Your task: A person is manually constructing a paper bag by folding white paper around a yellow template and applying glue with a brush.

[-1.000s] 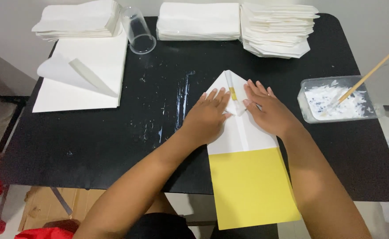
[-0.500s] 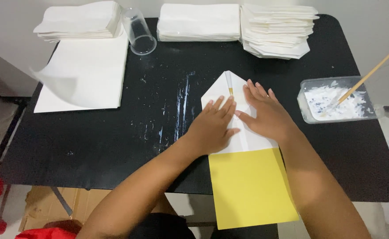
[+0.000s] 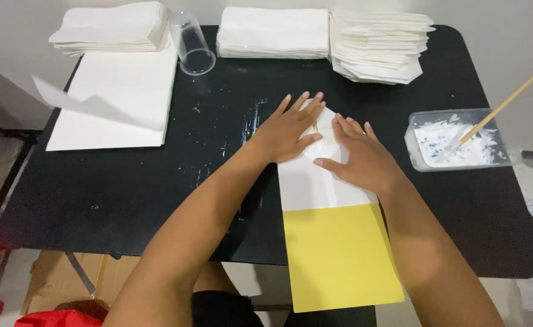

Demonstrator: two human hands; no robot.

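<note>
A long sheet of paper (image 3: 327, 200), white at its far half and yellow at its near half, lies on the black table (image 3: 127, 200) and hangs over the near edge. Its far end is folded to a point. My left hand (image 3: 288, 127) lies flat on the left fold, fingers spread. My right hand (image 3: 360, 154) presses flat on the right fold beside it. Neither hand grips anything.
A stack of white sheets (image 3: 115, 100) lies at the left, its top sheet lifted. Folded white piles (image 3: 272, 33) (image 3: 378, 45) (image 3: 109, 27) line the far edge. A clear glass (image 3: 191, 45) lies tipped. A clear tub of white paste (image 3: 457, 142) with a wooden stick (image 3: 509, 100) stands at right.
Both hands slid toward the far tip of the folded paper. The loose top sheet on the left stack lifted and swung leftward.
</note>
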